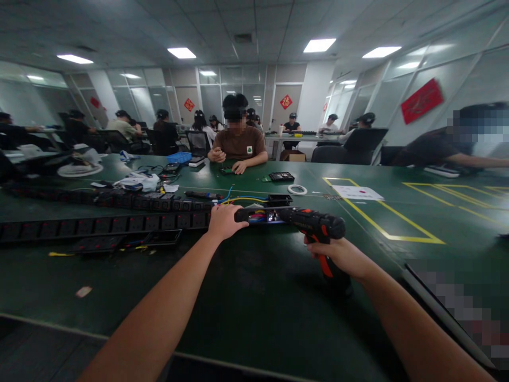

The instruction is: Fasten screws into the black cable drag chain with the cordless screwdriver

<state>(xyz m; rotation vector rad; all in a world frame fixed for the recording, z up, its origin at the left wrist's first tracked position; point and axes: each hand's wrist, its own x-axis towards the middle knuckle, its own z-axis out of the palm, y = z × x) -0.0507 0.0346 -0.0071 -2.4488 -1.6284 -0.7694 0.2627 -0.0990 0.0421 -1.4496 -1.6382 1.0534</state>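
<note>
My right hand (334, 253) is wrapped around the grip of a black and orange cordless drill (312, 220). The drill lies level, its long bit pointing left toward my left hand. With fingers over the top and thumb in front, my left hand (225, 222) grips the end of a long black power strip (107, 225). Just right of that hand the strip's end section stands uncovered, and coloured wires (258, 216) show inside it. Whether the bit's tip touches anything is hidden near my left thumb.
Behind the strip lie a second power strip (131, 200), a dark screwdriver-like tool (202, 195) and a white tape roll (297, 189). Loose black covers (99, 244) lie in front. Across the green table (254, 307) a person (238, 140) works on a circuit board.
</note>
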